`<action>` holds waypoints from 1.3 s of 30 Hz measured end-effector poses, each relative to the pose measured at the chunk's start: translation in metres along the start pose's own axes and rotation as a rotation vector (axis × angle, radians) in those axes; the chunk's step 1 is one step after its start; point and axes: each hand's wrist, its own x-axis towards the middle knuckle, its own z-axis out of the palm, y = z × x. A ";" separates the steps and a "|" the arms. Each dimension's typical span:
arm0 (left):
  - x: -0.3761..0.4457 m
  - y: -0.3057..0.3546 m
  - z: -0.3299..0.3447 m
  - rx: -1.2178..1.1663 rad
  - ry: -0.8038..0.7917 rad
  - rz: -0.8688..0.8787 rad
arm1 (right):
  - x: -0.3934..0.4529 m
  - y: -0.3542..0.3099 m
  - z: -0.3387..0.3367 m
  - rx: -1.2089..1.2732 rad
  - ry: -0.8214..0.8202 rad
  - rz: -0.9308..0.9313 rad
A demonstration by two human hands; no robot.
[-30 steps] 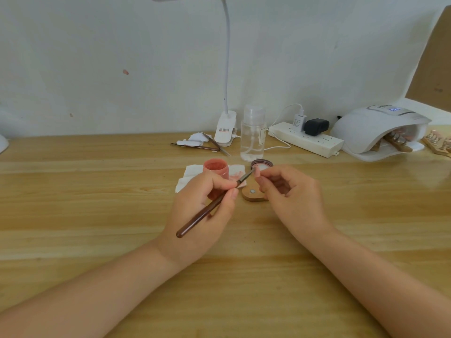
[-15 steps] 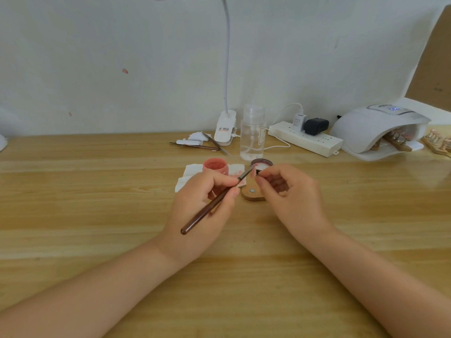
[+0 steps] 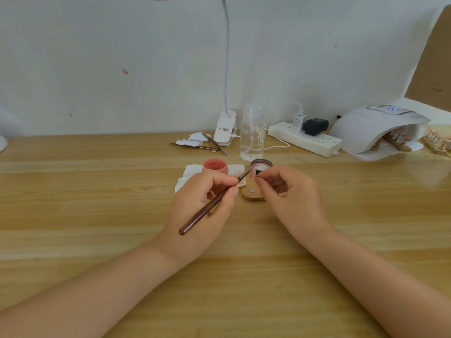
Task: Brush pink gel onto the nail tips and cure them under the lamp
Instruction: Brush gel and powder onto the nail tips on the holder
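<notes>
- The nail tip (image 3: 253, 172) sits pinched between thumb and forefinger of the right hand (image 3: 288, 191), held up just above the wooden stand (image 3: 252, 192); it is too small here to tell how much pink already covers it.
- The left hand (image 3: 202, 206) grips the gel brush (image 3: 214, 200) like a pen, fingers curled round the dark handle, bristle end touching or nearly touching the nail tip.
- The step in hand looks like brushing gel onto this one tip. To do it well, I would rest both wrists on the table (image 3: 97, 191) so neither hand trembles, and draw short, light strokes from base to free edge.
- Keep the coat thin and away from the pinching fingers; gel on skin would smear the tip when it is set down.
- The open pink gel jar (image 3: 215, 165) stands just behind the left hand on a stained tissue (image 3: 190, 173), close enough to reload without shifting the right hand. Its lid (image 3: 261, 164) lies just beyond the stand.
- A clear pump bottle (image 3: 252, 135) stands farther behind the stand, with a clip lamp (image 3: 225, 128) beside it.
- The curing lamp (image 3: 375, 128) sits well to the right of the stand, with sticks of tips (image 3: 395, 140) already under it and its display lit; the finished tip likely goes there once mounted.
</notes>
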 end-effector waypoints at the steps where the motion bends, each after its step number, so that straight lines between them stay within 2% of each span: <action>1: 0.000 0.000 0.000 -0.002 -0.014 -0.008 | 0.000 0.000 0.000 0.000 0.000 0.000; 8: -0.002 -0.002 -0.003 -0.031 -0.021 0.094 | -0.001 -0.001 -0.001 0.021 -0.009 0.014; 12: 0.000 -0.002 -0.001 -0.076 0.025 0.018 | -0.001 -0.001 0.000 0.031 -0.002 0.034; 15: 0.000 -0.005 0.000 -0.102 -0.001 -0.051 | -0.001 -0.003 0.000 0.005 -0.015 0.050; 23: -0.002 -0.003 -0.004 -0.099 -0.021 0.058 | -0.002 -0.007 -0.003 0.050 -0.042 0.084; 27: 0.000 -0.003 -0.002 -0.131 0.016 0.006 | -0.002 -0.006 -0.002 0.063 -0.040 0.085; 31: 0.000 -0.007 0.001 -0.149 -0.018 -0.071 | -0.002 -0.005 0.000 0.073 -0.039 0.080; 37: -0.002 -0.007 -0.004 -0.123 -0.022 0.024 | -0.001 -0.004 -0.001 0.190 -0.045 0.149; 39: -0.001 -0.007 -0.005 -0.141 0.000 0.004 | -0.001 -0.003 -0.001 0.213 -0.047 0.156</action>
